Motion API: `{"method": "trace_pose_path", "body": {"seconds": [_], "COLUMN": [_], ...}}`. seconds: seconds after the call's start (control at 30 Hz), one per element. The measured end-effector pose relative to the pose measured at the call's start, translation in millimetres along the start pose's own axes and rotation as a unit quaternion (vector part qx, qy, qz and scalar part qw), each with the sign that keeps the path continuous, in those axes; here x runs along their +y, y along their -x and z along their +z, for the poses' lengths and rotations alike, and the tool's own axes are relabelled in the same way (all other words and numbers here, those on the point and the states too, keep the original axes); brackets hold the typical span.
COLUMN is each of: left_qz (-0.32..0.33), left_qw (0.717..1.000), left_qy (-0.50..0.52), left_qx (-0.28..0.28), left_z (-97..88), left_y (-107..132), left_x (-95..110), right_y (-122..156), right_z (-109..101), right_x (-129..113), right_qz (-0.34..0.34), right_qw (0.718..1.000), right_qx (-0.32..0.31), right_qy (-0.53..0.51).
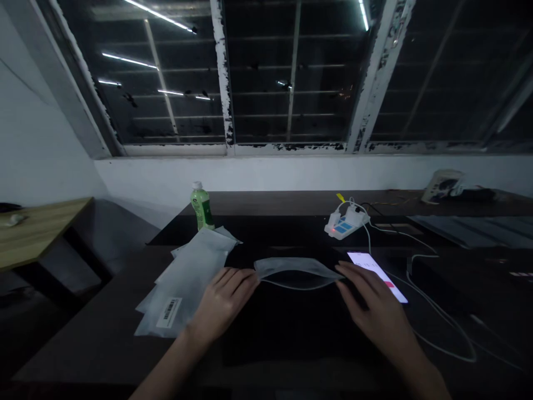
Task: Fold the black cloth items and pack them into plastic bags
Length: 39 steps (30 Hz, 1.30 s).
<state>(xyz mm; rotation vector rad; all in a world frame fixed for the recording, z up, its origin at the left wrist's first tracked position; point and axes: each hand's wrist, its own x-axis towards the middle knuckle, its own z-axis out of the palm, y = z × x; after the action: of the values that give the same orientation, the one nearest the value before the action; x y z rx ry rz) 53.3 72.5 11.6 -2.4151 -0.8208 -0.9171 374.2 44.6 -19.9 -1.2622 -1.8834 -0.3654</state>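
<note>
A translucent plastic bag (291, 265) stretches between my two hands, its mouth gaping toward me. My left hand (231, 294) pinches the bag's left corner with the fingers closed. At the opposite corner, my right hand (370, 303) grips the edge between thumb and fingertips. The lower part of the bag is hard to make out against the dark surface. Beside my left hand lies a stack of frosted plastic bags (187, 278), the nearest bearing a white barcode label (169, 313). Just beyond my right hand is a phone (368, 264) with a lit screen, partly covered by that hand.
A green drink bottle (202, 205) stands behind the stack. Farther right sits a white power strip (345, 222) with plugs, and a white cable (441, 316) loops over the dark table (95, 339). A wooden table (45, 228) is at the left, and barred windows (291, 72) line the back.
</note>
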Motion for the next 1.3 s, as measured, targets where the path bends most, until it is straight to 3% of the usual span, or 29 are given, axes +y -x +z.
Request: {"method": "trace_pose_path", "body": {"seconds": [0.23, 0.4, 0.53, 0.6, 0.67, 0.73, 0.83, 0.93, 1.0, 1.07, 1.13, 1.23, 1.3], "left_qz": [0.018, 0.033, 0.053, 0.025, -0.064, -0.218, -0.437, -0.506, -0.491, -0.469, -0.470, -0.495, -0.515], "left_qw": [1.000, 0.998, 0.997, 0.996, 0.989, 0.958, 0.857, 0.760, 0.731, 0.740, 0.770, 0.816, 0.832], "left_qy": [0.012, 0.039, 0.047, 0.083, 0.136, 0.186, 0.267, 0.368, 0.411, 0.416, 0.380, 0.276, 0.197], "left_qx": [-0.008, -0.034, -0.028, -0.009, 0.003, -0.001, -0.051, -0.174, -0.236, -0.243, -0.203, -0.112, -0.065], "left_z": [2.8, 6.7, 5.7, 2.7, -2.5, -8.9, -15.6, -13.1, -7.1, -2.0, -2.1, -14.6, -27.4], "left_y": [0, 3, -2, -6, -10, -13, -17, -17, -12, -4, 6, 28, 47], "left_x": [3, 11, 24, 25, 21, 11, -3, -7, -6, -6, -13, -39, -63], "right_y": [-15, -33, -38, -40, -43, -47, -53, -54, -52, -49, -46, -44, -45], "right_z": [6, 28, 45, 44, 37, 27, 15, 15, 18, 21, 20, 12, 4], "right_x": [-41, -48, -52, -51, -47, -42, -38, -37, -38, -38, -36, -28, -21], "right_qz": [-0.100, -0.105, -0.068, -0.060, -0.081, -0.123, -0.200, -0.250, -0.271, -0.285, -0.293, -0.288, -0.261], "right_qw": [0.990, 0.969, 0.963, 0.969, 0.981, 0.987, 0.979, 0.968, 0.963, 0.957, 0.953, 0.953, 0.961], "right_qx": [-0.089, -0.147, -0.160, -0.145, -0.092, -0.022, 0.036, 0.014, -0.019, -0.051, -0.080, -0.081, -0.067], "right_qy": [0.047, 0.168, 0.205, 0.190, 0.152, 0.098, 0.029, 0.005, 0.000, -0.003, -0.012, -0.048, -0.064]}}
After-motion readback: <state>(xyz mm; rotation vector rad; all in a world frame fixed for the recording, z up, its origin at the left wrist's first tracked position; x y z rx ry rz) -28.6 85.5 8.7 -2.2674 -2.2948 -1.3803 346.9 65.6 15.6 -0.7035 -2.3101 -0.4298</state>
